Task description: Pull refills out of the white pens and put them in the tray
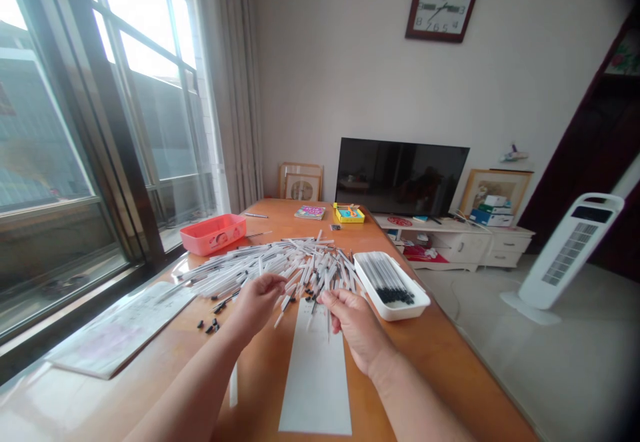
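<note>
By the left edge of the worktop (410, 375) lies a booklet (125, 335), its print unreadable; then come black caps (209, 326) and a red box (214, 239). The left hand (260, 302) has its fingertips together beside the pile of pen tubes (240, 269); whether they pinch anything, I cannot tell. Over a white strip (316, 389), the right hand (353, 322) seems to pinch a slim tube. Likely this step is handling single tubes, calling for a fine grip. Toward the right edge, a white tray (400, 312) holds black-ended tubes (385, 279). A wall clock (443, 5) reads "11 12 1" on top.
</note>
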Demonstrator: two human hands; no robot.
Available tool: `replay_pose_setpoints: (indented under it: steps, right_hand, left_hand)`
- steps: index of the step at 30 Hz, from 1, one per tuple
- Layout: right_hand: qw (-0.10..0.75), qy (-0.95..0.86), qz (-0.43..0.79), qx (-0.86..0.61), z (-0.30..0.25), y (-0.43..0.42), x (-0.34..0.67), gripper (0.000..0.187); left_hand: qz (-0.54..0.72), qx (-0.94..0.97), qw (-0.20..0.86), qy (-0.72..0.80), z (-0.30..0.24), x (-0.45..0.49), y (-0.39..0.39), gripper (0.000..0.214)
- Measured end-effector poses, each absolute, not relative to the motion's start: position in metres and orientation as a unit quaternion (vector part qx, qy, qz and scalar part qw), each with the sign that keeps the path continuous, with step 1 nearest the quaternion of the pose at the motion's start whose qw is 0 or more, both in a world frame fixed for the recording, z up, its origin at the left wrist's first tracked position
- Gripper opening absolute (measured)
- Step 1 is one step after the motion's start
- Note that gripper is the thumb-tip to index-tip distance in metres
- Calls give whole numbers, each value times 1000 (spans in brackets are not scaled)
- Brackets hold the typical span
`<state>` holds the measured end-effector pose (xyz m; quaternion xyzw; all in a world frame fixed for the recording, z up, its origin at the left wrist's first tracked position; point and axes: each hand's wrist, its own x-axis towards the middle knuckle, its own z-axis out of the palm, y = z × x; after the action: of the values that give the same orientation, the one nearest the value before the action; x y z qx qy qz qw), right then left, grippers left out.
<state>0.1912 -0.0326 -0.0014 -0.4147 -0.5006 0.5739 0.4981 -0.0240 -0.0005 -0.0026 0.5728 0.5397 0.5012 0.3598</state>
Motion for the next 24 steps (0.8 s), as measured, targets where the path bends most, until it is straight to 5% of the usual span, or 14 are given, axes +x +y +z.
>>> replay_pose_setpoints:
  steps: [6,11,20,24]
  right_hand:
    - [530,-461,579,-414,-3,-29,194,38]
    - [532,-453,585,-411,-1,-29,194,39]
    - [539,-447,582,-413,0,-29,193,39]
    - [566,-440,564,-410,-2,-29,194,37]
  left_hand:
    - [352,711,125,596,-31,-29,13,21]
    - [252,752,49,606,-27,-25,13,22]
    - [350,708,115,602,-24,-21,15,16]
    - [485,576,336,565,-11,-16,9,19]
